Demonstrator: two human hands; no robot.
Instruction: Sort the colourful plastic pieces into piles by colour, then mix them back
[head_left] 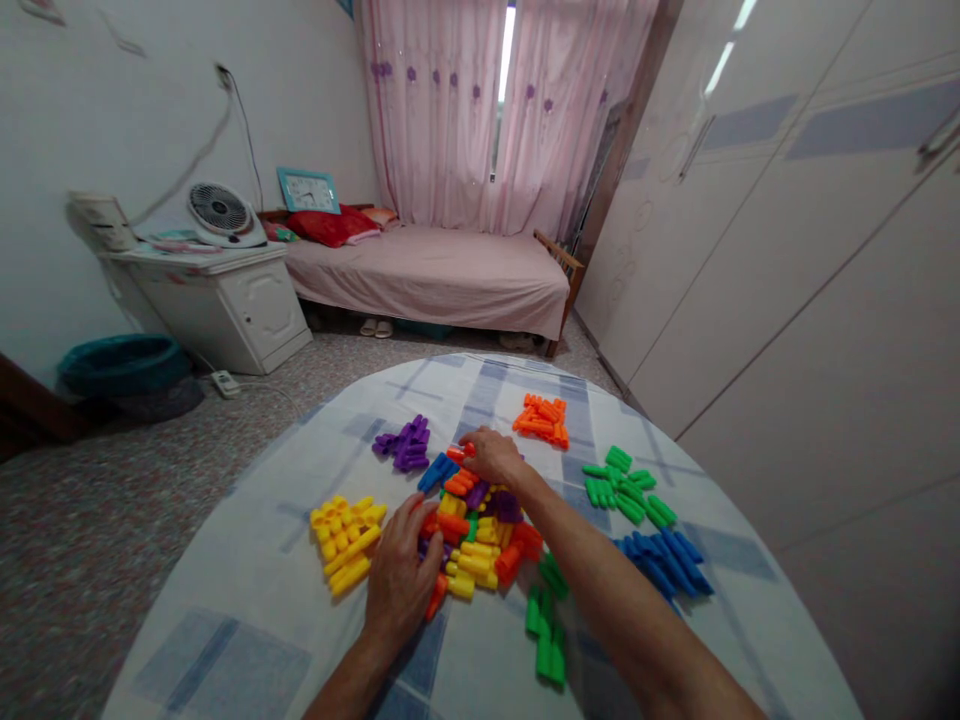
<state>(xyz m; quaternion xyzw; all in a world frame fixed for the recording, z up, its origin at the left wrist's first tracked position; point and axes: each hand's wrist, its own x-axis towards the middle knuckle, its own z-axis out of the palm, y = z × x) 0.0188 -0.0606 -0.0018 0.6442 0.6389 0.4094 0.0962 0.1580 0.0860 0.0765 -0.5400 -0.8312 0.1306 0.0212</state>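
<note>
A mixed pile of plastic building pieces (476,562), in yellow, orange, purple, green and blue, lies at the middle of the table. My left hand (403,568) rests at the pile's left side, thumb and fingers apart, touching orange pieces. At the far side of the pile, my right hand (491,456) has its fingers curled down on an orange-red piece (459,454); the fingertips are partly hidden. Blue pieces (437,473) lie just left of it. Sorted groups surround the pile: purple pieces (405,444), yellow pieces (347,540), orange pieces (543,420), green pieces (628,487) and blue pieces (664,562).
The round table (247,590) has a checked cloth. More green pieces (546,635) lie below my right forearm. Beyond stand a bed (442,265), a white cabinet (262,310) with a fan (223,212), and a wardrobe (750,260) at right. A bin (124,368) is at left.
</note>
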